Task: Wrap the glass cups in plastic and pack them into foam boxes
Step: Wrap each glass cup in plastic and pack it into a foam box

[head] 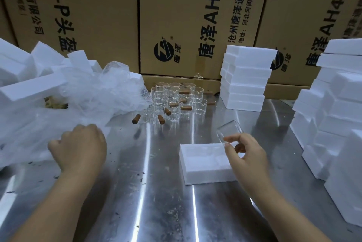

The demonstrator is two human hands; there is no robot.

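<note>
My right hand (245,155) pinches a clear glass cup (229,129), tilted, just above the back right corner of an open white foam box (197,165) lying on the steel table. My left hand (80,147) is curled at the edge of a heap of clear plastic bags (84,97) on the left; whether it grips the plastic is hard to tell. Several more glass cups with brown handles (174,102) stand grouped at the back middle of the table.
Stacks of white foam boxes stand at the back (244,79) and along the right side (337,116); loose foam pieces (29,77) pile up on the left. Printed cardboard cartons (176,16) wall off the back. The steel table (147,202) carries dark crumbs.
</note>
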